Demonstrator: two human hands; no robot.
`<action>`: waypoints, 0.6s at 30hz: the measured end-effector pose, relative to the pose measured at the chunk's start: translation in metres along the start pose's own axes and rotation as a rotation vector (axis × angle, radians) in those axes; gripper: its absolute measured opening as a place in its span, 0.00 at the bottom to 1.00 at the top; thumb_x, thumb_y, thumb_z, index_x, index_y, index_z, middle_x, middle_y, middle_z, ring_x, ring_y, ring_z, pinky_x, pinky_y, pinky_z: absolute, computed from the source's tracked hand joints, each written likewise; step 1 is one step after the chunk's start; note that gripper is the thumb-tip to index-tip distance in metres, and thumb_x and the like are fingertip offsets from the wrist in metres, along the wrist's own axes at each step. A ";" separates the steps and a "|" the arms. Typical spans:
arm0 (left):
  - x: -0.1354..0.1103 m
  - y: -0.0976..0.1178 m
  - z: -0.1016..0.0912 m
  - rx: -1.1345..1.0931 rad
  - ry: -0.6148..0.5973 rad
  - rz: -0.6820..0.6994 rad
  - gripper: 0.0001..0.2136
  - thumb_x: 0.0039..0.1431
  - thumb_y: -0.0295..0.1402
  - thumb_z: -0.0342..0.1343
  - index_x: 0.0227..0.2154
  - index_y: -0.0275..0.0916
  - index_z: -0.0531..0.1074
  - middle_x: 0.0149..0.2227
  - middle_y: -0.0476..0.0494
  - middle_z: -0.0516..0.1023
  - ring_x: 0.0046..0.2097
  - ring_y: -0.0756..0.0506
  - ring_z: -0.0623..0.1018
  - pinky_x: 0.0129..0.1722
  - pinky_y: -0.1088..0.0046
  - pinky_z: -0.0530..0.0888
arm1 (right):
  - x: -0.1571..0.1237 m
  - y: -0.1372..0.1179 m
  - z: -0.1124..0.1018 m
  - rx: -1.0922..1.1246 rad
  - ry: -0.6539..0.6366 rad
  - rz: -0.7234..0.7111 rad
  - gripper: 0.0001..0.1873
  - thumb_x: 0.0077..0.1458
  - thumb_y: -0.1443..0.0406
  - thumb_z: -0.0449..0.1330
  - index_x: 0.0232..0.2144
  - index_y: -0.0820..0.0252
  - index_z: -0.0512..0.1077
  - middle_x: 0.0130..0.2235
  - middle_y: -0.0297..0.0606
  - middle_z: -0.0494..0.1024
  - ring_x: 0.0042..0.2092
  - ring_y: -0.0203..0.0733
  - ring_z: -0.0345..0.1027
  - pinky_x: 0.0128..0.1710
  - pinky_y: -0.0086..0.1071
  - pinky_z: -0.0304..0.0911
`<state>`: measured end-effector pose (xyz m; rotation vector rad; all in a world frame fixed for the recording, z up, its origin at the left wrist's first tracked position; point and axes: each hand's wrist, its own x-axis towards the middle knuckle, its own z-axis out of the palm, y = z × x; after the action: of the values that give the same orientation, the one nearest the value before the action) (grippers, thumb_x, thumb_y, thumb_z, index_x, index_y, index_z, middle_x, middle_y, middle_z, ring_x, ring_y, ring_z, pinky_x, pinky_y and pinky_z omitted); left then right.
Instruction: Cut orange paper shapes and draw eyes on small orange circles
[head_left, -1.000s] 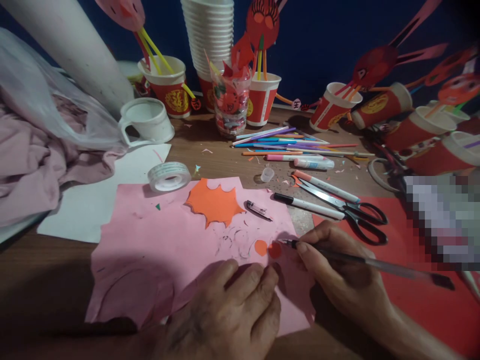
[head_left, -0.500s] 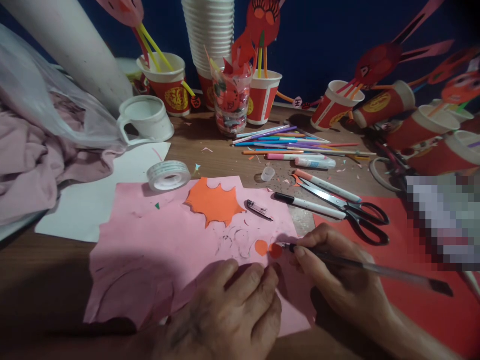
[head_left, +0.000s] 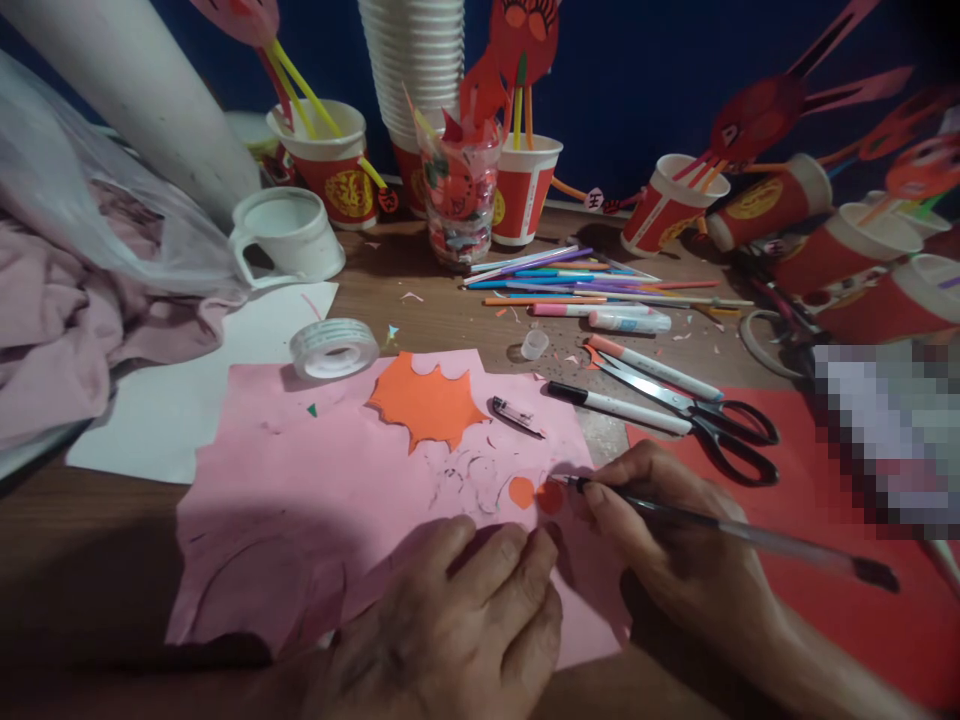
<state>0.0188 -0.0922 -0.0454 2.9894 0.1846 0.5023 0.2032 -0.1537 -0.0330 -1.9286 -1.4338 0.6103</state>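
Note:
In my right hand (head_left: pixel 667 540) is a pen (head_left: pixel 720 525), gripped near its tip, which points at the upper edge of a small orange disc (head_left: pixel 550 498). Beside that disc lies a second orange disc (head_left: pixel 521 491). Both rest on a pink sheet (head_left: pixel 300 470) with pen outlines drawn on it. My left hand (head_left: pixel 472 600) lies flat on the sheet's lower part, fingers stretched just below the discs. Farther up the sheet are a spiky orange cutout (head_left: pixel 427 405) and a clear pen cap (head_left: pixel 516 415).
Scissors (head_left: pixel 690 405) and markers (head_left: pixel 615 408) lie beyond my right hand, by a red sheet (head_left: pixel 810 600). A tape roll (head_left: pixel 334 348) and white mug (head_left: pixel 286 235) stand at left. Thin coloured sticks (head_left: pixel 570 280) and decorated paper cups (head_left: pixel 529 190) are at the back.
The pen tip has shifted slightly left along the upper edge of the right orange disc. My left hand stays in place on the pink sheet.

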 end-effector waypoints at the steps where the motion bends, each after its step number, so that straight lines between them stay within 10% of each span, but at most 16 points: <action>1: 0.000 0.000 -0.001 0.000 0.002 -0.002 0.17 0.62 0.43 0.44 0.39 0.36 0.71 0.46 0.42 0.74 0.44 0.41 0.70 0.39 0.63 0.63 | 0.000 0.000 0.000 -0.002 0.002 -0.003 0.05 0.53 0.67 0.55 0.25 0.57 0.65 0.19 0.29 0.74 0.18 0.32 0.66 0.15 0.22 0.60; 18: 0.003 0.001 -0.002 -0.009 0.008 -0.023 0.18 0.61 0.45 0.45 0.38 0.36 0.72 0.45 0.43 0.75 0.45 0.42 0.70 0.39 0.64 0.63 | 0.001 0.001 0.000 0.018 0.012 0.002 0.06 0.54 0.66 0.55 0.25 0.56 0.65 0.19 0.29 0.73 0.18 0.32 0.64 0.14 0.23 0.58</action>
<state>0.0206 -0.0927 -0.0422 2.9734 0.2161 0.5121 0.2045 -0.1529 -0.0336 -1.9171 -1.4144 0.6104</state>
